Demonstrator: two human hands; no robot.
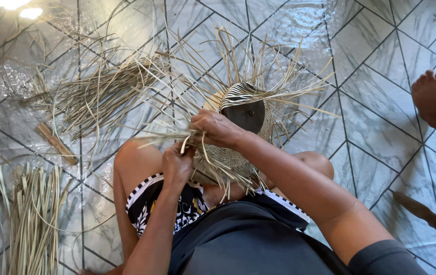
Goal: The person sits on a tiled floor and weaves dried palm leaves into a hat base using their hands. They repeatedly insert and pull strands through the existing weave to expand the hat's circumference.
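- Far left on the floor [376,127], I saw a bundle [32,219] of pale straw lying with its long axis running toward and away from the person, well apart from both hands
- Above it a loose pile [100,94] of strips fanned out, with a short wooden stick [55,142] just beside its lower edge
- The left hand [177,165] sat over the left knee, fingers curled shut around a few strands [162,136]; I judged those strands ran roughly level and leftward out of the fist, so their free ends lay to the left of the fingers
- The right hand [215,127] was just above and to the right of the left, nearly touching it; its fingers were bent down and pinched the same strands where they met the weave
- The hat [228,158], half woven, rested on the lap between the knees, directly under and behind both hands; its crown was stretched over a dark round block [248,114] with a striped band [238,94] on top, and unwoven ends bristled outward all round the rim
- The right hand lay nearer the block, the left nearer the loose ends
- At the right edge I saw another person's bare foot [432,94], and lower right a turned wooden leg [429,216], both well apart from the work
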